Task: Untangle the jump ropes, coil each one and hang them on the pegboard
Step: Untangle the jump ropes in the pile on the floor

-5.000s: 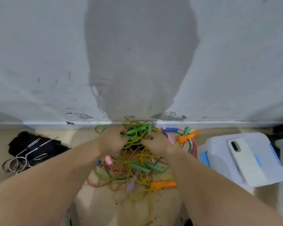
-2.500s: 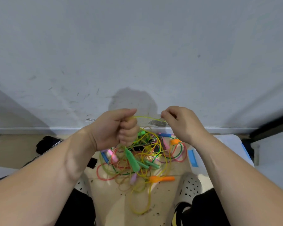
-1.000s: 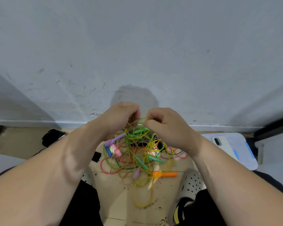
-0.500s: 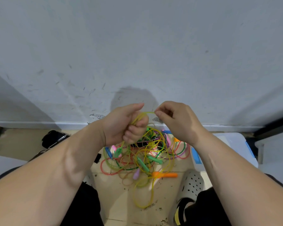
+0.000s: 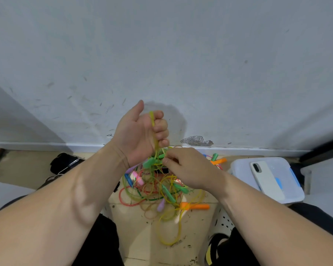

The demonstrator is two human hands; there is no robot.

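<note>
The right hand (image 5: 188, 169) hides part of the rope tangle (image 5: 161, 189); the pegboard lies out of view.

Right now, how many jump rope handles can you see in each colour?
Green handles: 4
Orange handles: 2
Lilac handles: 2
Pink handle: 1
Blue handle: 1
Total: 10 in view; the tangle may hide more.
</note>
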